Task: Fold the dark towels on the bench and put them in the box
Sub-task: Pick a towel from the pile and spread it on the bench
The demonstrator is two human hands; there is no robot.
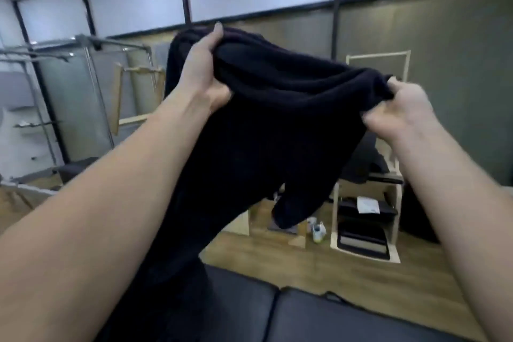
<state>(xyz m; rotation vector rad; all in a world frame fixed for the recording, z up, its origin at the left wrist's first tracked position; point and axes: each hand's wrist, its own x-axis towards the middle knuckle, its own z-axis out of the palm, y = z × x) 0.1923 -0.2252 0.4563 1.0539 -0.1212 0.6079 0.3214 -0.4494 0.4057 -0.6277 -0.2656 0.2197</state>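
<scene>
A dark towel (261, 130) hangs in the air in front of me, held up by its top edge. My left hand (202, 75) grips the towel's upper left part, with cloth bunched over the fingers. My right hand (399, 111) pinches the upper right corner. The towel sags between the two hands and its lower end drops down toward the dark padded bench (305, 316) at the bottom of the view. No box is in view.
Beyond the bench lies a wooden floor (319, 264). A light wooden shelf unit (366, 219) with dark items stands at the right, and a metal rack (83, 69) at the left. A dark wall with frosted panels above closes the back.
</scene>
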